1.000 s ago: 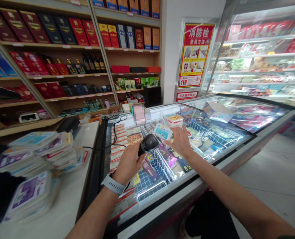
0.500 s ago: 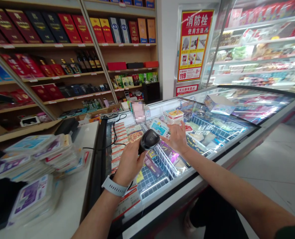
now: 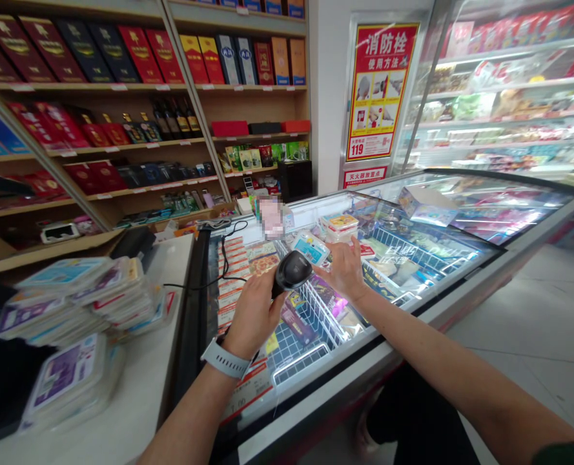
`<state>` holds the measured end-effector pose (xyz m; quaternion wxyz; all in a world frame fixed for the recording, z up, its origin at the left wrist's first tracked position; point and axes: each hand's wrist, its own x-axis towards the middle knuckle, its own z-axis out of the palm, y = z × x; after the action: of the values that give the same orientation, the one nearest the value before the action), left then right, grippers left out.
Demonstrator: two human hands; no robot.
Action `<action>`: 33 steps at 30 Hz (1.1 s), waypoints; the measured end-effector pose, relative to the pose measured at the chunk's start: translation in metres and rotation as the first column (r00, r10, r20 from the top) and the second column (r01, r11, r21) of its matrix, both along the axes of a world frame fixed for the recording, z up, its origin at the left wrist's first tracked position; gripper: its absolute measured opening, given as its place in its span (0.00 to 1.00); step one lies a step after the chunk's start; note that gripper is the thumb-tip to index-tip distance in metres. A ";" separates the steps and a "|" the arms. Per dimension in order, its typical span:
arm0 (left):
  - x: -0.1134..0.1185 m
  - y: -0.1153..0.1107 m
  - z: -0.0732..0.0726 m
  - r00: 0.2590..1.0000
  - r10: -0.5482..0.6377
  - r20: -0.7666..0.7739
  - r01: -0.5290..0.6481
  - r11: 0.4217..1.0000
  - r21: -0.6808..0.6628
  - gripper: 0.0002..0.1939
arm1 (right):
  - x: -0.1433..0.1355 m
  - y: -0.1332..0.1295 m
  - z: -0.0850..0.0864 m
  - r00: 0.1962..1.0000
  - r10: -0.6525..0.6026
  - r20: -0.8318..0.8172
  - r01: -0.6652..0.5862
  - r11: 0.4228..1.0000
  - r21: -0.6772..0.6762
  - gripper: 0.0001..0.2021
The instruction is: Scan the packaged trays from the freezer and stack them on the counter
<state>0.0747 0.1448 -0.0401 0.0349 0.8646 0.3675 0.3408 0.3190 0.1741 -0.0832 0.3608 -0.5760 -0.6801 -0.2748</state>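
My left hand [image 3: 256, 314] is closed around a black barcode scanner [image 3: 292, 270], whose head points to the right. Between the thumb and fingers of my right hand [image 3: 341, 268] is a flat, clear plastic package with a blue and white label [image 3: 310, 248], its label tilted toward the scanner. The scanner's head partly covers the package's near corner. Both hands hover over the glass-topped freezer [image 3: 383, 352]. Beneath them, a white wire basket [image 3: 318, 310] inside holds several packs.
On the counter [image 3: 139, 387] at left lie stacks of similar flat packages [image 3: 68, 374]. A black cable [image 3: 225, 255] runs over the freezer's left end. An open cardboard box [image 3: 425, 205] sits on the glass. Shelves of boxed goods [image 3: 144, 55] line the back.
The view has shifted very slightly. My hands, the scanner and the package keep nearly the same positions, with no grip changed.
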 end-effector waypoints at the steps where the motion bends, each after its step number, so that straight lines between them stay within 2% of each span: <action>1: 0.000 0.000 0.000 1.000 0.000 0.000 0.000 1.000 -0.002 0.25 | 0.000 0.000 0.000 1.000 0.000 0.003 0.000 1.000 0.003 0.28; 6: 0.001 -0.001 0.001 1.000 0.000 -0.002 0.000 1.000 -0.011 0.24 | 0.000 0.000 0.000 1.000 -0.001 0.017 0.001 0.999 0.039 0.28; 22: 0.002 -0.001 0.001 0.999 0.021 -0.025 -0.022 1.000 -0.005 0.24 | 0.001 0.001 0.000 1.000 0.030 0.004 -0.030 0.999 0.030 0.28; 33: 0.002 0.000 -0.003 0.998 0.037 -0.057 -0.037 0.999 0.001 0.24 | 0.001 0.004 -0.002 0.999 0.018 0.030 -0.021 0.994 0.110 0.26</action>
<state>0.0772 0.1445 -0.0431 0.0183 0.8670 0.3843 0.3168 0.3201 0.1776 -0.0856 0.3849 -0.5445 -0.6745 -0.3168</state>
